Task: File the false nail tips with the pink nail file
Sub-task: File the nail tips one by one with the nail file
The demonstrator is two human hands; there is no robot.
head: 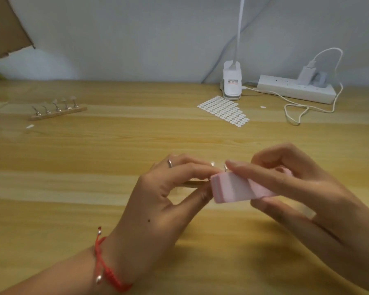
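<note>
On the pale wooden table (73, 158), both hands meet just below the middle of the view. The right hand (296, 188) clamps a pink rectangular block nail file (239, 188), with the fingers laid along its top face and the thumb pressed up from beneath. The file juts out of that grip toward 9 o'clock, and its free end touches the fingertips of the left hand (168, 192).

The left hand's fingers and thumb are curled together and pinch a thin wooden strip (195, 182), which is mostly hidden under the fingers. Two small silver metal stands (212, 164) show just past the fingertips, at 12 o'clock from the file's free end. Blur makes it impossible to tell whether a false nail tip sits on them. The left hand wears a silver ring (169, 163), and a red cord bracelet with silver beads (107, 262) circles its wrist.

Well apart at 10 o'clock lies a second wooden strip holder with five metal stands (58, 110), some topped with pale tips. At 1 o'clock lies a sheet of small white oval stickers (224, 111), with a white clip-on lamp (232, 81) just behind it. Farther toward 2 o'clock is a white power strip (296, 88) with a white charger plug (307, 72) and a looped white cable (296, 112). A torn brown cardboard piece (4, 28) fills the corner at 10 o'clock.
</note>
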